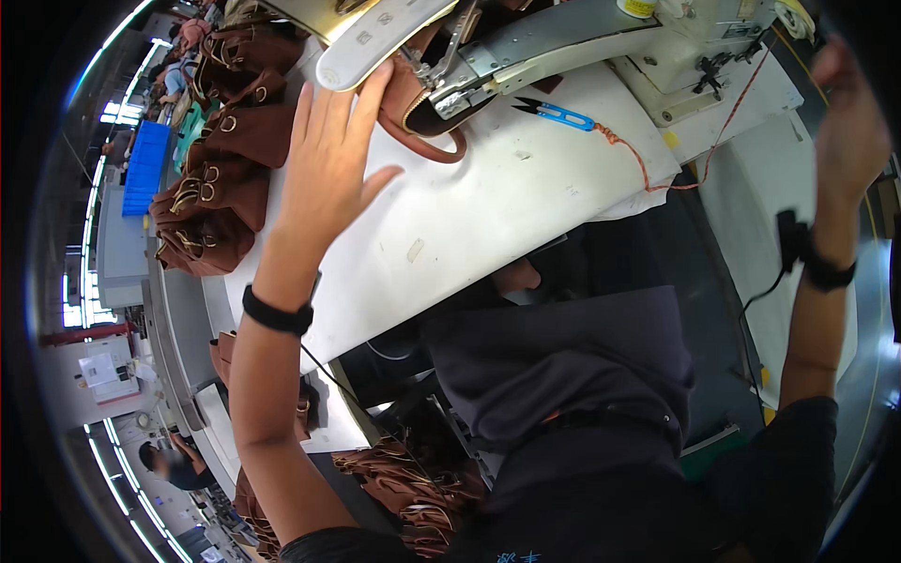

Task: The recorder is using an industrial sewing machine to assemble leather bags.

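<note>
My left hand (328,164) has its fingers stretched out and thumb apart, at the left side of the sewing machine's head (385,42). Its fingertips reach the edge of a brown leather bag (405,94), which sits under the presser area with its zip and a rounded handle showing. Part of that bag is hidden behind the machine. Far to the right my right hand (849,131) is raised beyond the machine's end; motion smears its fingers. Blue thread snips (554,114) lie on the white table (469,225), tied to an orange cord (648,178).
Several brown bags with gold rings (211,192) line the table's left side. More brown leather pieces (413,488) are stacked below. A blue bin (146,169) stands farther left. The machine's arm (563,52) spans the far side. A person (178,464) is in the background.
</note>
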{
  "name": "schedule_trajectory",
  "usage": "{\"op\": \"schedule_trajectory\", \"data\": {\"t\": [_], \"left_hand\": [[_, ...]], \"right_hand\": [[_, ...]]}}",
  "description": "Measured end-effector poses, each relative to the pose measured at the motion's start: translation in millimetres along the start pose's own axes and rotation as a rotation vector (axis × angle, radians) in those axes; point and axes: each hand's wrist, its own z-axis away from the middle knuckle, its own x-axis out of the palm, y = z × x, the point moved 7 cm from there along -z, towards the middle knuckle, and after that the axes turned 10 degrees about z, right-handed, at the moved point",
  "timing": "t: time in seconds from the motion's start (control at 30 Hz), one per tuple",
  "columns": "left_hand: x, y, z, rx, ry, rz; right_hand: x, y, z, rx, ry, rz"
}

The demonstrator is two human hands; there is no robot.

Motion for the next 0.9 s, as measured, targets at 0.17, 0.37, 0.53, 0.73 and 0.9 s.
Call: {"op": "schedule_trajectory", "data": {"t": [0.17,0.37,0.53,0.73,0.9], "left_hand": [[27.3,-23.5,-42.5,0.239,0.115,-0.022],[28.1,-29.1,-38.1,-0.014,0.089,0.117],[7.1,23.3,-0.2,-0.083,0.091,-0.27],[-12.6,50.4,12.1,-0.113,0.067,-0.304],[-21.6,52.3,16.4,-0.141,0.025,-0.241]], "right_hand": [[163.4,-63.4,132.5,0.348,-0.823,-0.456],[246.9,-78.2,120.4,0.545,-0.763,-0.762],[257.3,-77.4,126.2,0.605,-0.726,-0.857],[256.7,-76.5,128.0,0.579,-0.726,-0.809],[251.9,-79.2,127.4,0.543,-0.723,-0.758]]}}
